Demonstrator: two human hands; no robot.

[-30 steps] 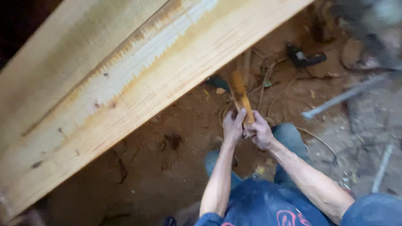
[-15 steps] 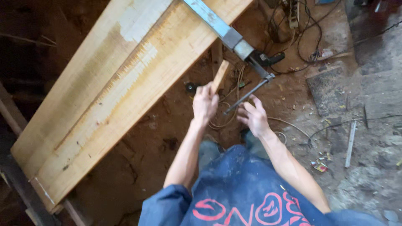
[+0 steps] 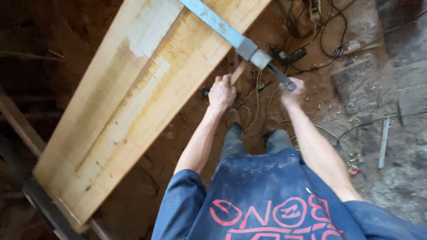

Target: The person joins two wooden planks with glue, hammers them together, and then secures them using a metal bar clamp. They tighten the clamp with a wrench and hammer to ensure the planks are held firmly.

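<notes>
The left hand (image 3: 221, 92) is closed around a wooden handle (image 3: 239, 72), and the right hand (image 3: 292, 89) grips the end of the metal bar clamp (image 3: 231, 35) — it lies across the wide plank (image 3: 147, 89), upper middle of the frame. Clamp fitting seems in hand — a firm grip appears needed.

Wooden handle (image 3: 239, 72): light brown, short, tilted up to the right, gripped at its lower end, beside the plank edge. Metal bar clamp (image 3: 249, 46): long grey-blue bar running diagonally across the plank, its dark lower end gripped.
</notes>
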